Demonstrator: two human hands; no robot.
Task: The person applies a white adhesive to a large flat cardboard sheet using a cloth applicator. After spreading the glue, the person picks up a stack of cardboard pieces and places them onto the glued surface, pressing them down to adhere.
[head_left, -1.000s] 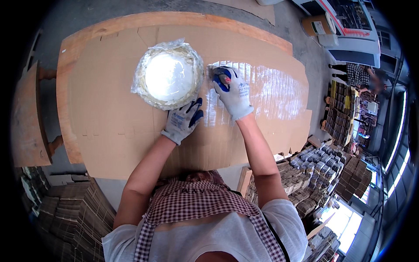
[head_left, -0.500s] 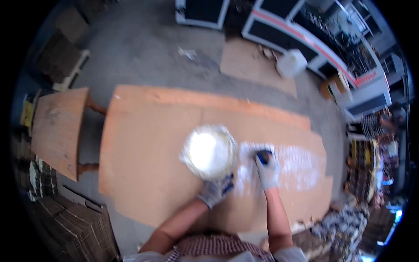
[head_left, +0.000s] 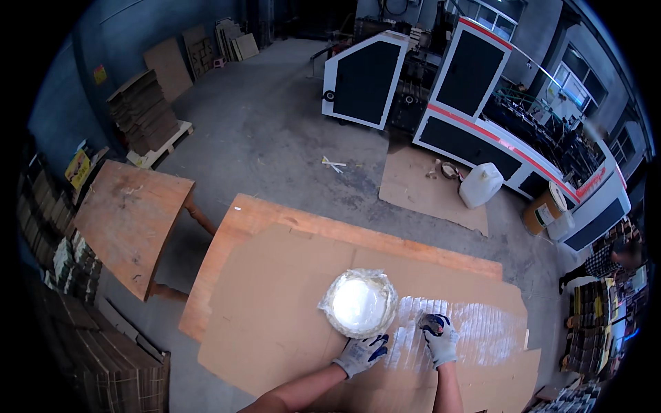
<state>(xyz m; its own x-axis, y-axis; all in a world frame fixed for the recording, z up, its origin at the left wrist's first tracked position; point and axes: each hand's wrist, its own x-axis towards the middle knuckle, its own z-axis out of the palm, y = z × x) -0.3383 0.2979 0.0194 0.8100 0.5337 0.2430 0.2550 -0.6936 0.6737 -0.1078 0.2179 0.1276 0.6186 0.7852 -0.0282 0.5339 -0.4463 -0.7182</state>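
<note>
A round tub (head_left: 390, 308) lined with crumpled clear plastic and holding white paste stands on a brown cardboard sheet (head_left: 268, 303). My left hand (head_left: 361, 355), in a grey glove with blue fingertips, lies at the tub's near side, fingers stretched out. To the right is a patch of narrow parallel strips (head_left: 489, 334) smeared with white. Over this patch's left part, my gloved right hand (head_left: 441, 342) is closed around something small and dark; the fingers and glove hide most of it.
Under the cardboard is a wooden board (head_left: 330, 228); a smaller wooden table (head_left: 131, 220) stands left. Beyond are a white-and-black machine (head_left: 468, 141), a white jug (head_left: 481, 185) and a brown drum (head_left: 546, 210). Cardboard stacks (head_left: 141, 113) line the left side. A person (head_left: 602, 263) is at far right.
The view has tilted up, so the table and hands sit lower in the picture and more floor shows. Both hands stay near their places beside the tub and over the smeared strips.
</note>
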